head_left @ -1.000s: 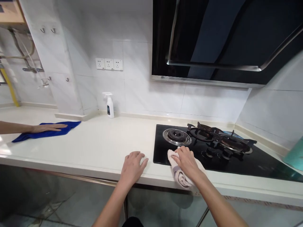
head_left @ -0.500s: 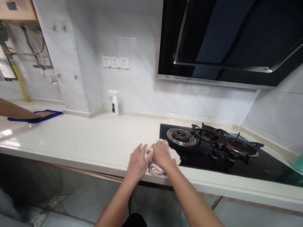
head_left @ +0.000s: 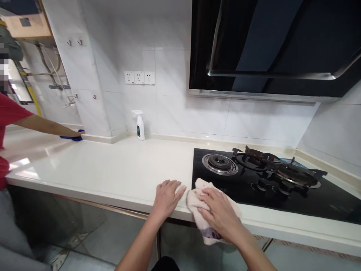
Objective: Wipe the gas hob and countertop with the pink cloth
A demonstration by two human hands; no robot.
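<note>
Left hand (head_left: pixel 167 197) spread at countertop's (head_left: pixel 126 165) near edge; right hand (head_left: pixel 221 212) curled onto white towel (head_left: pixel 200 218) across gas hob's (head_left: pixel 242 188) near-left corner. Overhanging folds could drag it off if grip loosens.

Black range hood (head_left: pixel 267 41), three wall sockets (head_left: pixel 139 77)

The cloth (head_left: pixel 197 205) lay partly on the counter (head_left: pixel 107 165), partly on the stove (head_left: pixel 241 190). The spray bottle (head_left: pixel 140 128) stood farther left, before the wall (head_left: pixel 172 113).
</note>
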